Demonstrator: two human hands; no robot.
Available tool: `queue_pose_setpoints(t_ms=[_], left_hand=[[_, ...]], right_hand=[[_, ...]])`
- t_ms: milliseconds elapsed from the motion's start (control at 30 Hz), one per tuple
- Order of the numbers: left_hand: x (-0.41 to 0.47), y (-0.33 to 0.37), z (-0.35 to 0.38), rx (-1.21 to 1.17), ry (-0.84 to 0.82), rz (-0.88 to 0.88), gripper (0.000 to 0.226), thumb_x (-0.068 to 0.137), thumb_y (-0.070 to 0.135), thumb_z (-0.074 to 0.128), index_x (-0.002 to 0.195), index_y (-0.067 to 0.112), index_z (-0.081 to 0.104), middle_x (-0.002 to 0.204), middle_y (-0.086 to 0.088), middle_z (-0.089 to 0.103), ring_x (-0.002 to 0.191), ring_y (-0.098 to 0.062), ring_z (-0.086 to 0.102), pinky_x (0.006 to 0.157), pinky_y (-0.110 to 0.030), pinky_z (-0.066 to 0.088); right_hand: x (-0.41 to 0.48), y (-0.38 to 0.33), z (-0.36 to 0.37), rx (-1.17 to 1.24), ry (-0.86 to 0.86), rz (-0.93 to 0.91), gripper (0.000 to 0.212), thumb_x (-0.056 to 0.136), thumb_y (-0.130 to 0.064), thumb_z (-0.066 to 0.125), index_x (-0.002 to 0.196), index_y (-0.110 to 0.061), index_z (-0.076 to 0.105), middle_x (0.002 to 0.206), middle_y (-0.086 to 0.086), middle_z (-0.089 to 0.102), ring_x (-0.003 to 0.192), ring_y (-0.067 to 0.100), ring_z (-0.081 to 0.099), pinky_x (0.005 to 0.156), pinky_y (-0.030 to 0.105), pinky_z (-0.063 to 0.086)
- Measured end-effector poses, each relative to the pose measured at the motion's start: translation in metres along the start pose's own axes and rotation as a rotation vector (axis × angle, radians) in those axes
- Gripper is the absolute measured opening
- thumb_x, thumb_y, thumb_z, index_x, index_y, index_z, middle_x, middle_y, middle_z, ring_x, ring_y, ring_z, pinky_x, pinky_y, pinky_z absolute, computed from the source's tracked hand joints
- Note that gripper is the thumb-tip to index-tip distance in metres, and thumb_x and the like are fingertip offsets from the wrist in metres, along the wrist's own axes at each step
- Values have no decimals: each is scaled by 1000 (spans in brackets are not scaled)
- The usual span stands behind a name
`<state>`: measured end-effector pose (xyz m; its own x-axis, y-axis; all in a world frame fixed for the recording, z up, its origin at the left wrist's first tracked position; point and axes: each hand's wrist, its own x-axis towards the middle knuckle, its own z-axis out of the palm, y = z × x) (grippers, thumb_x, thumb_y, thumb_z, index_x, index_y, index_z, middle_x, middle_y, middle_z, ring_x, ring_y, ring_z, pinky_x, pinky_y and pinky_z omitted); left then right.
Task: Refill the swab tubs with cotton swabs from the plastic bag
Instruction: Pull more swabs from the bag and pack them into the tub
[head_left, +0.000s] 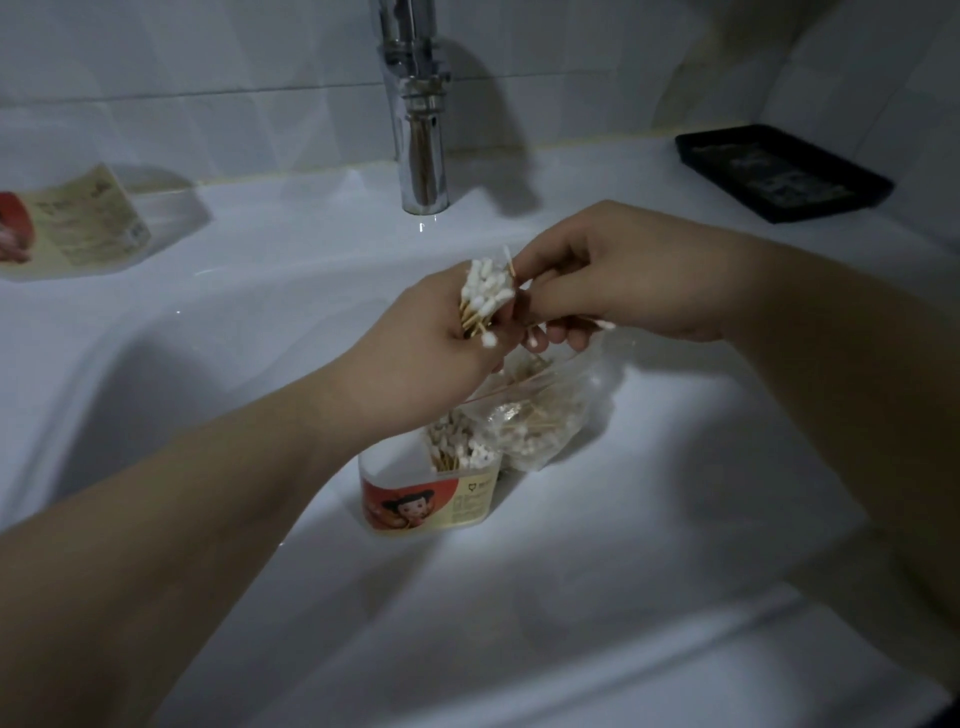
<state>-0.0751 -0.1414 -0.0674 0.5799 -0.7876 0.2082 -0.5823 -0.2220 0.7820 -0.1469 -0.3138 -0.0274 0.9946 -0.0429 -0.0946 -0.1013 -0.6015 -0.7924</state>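
Note:
My left hand (415, 332) grips a bundle of cotton swabs (485, 296), white tips up, above the sink basin. My right hand (618, 275) meets it from the right, its fingers pinching a few swabs at the bundle's edge. Below the hands a clear swab tub (415, 501) with a red and yellow cartoon label stands in the basin, partly filled with swabs on its right side. A clear plastic bag (545, 415) holding several swabs lies just behind and right of the tub. A second tub (78, 223) lies on its side on the left counter.
A white sink basin (234, 322) surrounds the work. A chrome faucet (418, 114) rises at the back centre. A black tray (784, 174) rests on the right rear counter. White wall tiles stand behind.

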Motion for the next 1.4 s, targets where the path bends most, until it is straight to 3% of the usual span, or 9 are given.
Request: queue_pose_setpoints(t_ms=[133,333,600,700,933,1033,1167,1267,1400], left_hand=[[0,0,0,26,4,-11,18,99,14,56,89,27,60,67,31,65,62,4,60,57,-8,42],[1,-5,-1,-74,30,-102,34,97,2,52,82,33,51,89,9,78,58,0,58,56,-13,43],[8,-14,0,-231,158,-185,10,90,9,56,99,13,61,65,6,65,56,-11,52,62,-32,45],[10,-14,1,-316,195,-244,11,97,11,56,92,13,66,59,7,51,55,-13,47,59,-31,42],[14,-7,1,-570,265,-313,17,104,25,56,90,18,49,62,3,37,54,-13,35,54,-29,35],[13,-5,1,-527,283,-272,27,105,34,53,82,19,49,61,4,44,57,-14,44,58,-31,42],[9,-5,2,-408,257,-197,24,102,35,57,91,15,64,75,7,69,66,-4,64,61,-21,52],[6,-4,1,-339,244,-161,19,99,24,64,86,11,57,72,-1,67,57,-1,62,53,-14,47],[9,-8,-5,-425,303,-179,26,96,13,68,79,18,49,71,-7,61,58,-11,59,58,-22,49]], right_hand=[[4,3,2,14,76,16,11,94,-10,67,90,-7,76,71,12,71,60,10,59,57,25,50],[10,6,-3,117,251,41,12,92,-17,74,84,-8,75,61,2,64,59,12,61,57,25,52],[11,7,-14,200,436,-13,32,92,-19,74,96,12,69,72,11,62,59,13,58,54,23,50],[11,6,-14,235,407,-14,33,93,-17,73,98,15,66,76,13,61,62,16,57,53,22,48],[6,3,-4,122,226,-25,17,96,-12,69,85,2,70,64,1,66,56,10,60,56,22,52],[4,1,-1,89,162,-39,17,96,-14,69,84,-2,70,62,-2,67,58,11,62,59,23,54],[3,2,1,75,126,-45,14,96,-12,68,86,-2,72,63,-2,68,64,15,65,62,27,58],[3,3,2,43,109,-48,14,94,-11,69,87,1,72,61,-1,68,62,15,65,60,26,58],[5,4,1,1,131,-39,17,95,-16,70,86,-2,73,64,1,69,60,16,64,60,27,58]])
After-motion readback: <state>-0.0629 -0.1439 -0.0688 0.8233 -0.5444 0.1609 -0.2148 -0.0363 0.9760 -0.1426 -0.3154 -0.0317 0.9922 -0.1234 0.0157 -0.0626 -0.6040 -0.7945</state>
